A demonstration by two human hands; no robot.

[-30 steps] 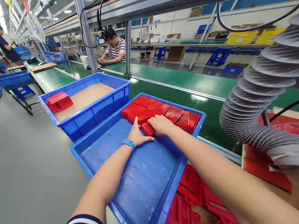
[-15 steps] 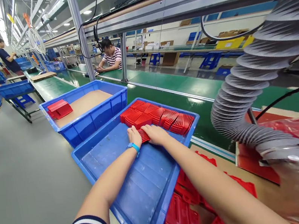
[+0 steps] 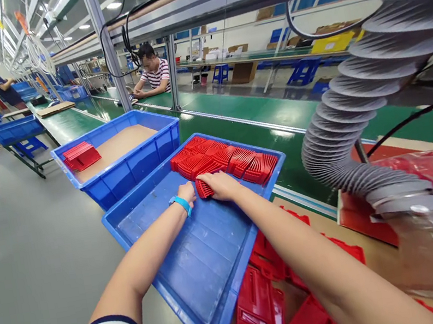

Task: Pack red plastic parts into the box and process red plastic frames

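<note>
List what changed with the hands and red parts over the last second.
Left hand: open beside the small red stack at first, then closed in against its left side; now drawn back to the left, fingers curled, seemingly off it. Unchanged: right hand on that stack, the red rows in the tray, the red pile in the other bin.

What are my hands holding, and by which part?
Your right hand lies over the top of a red stack in the tray, seemingly gripping it; your left hand appears empty.
</note>
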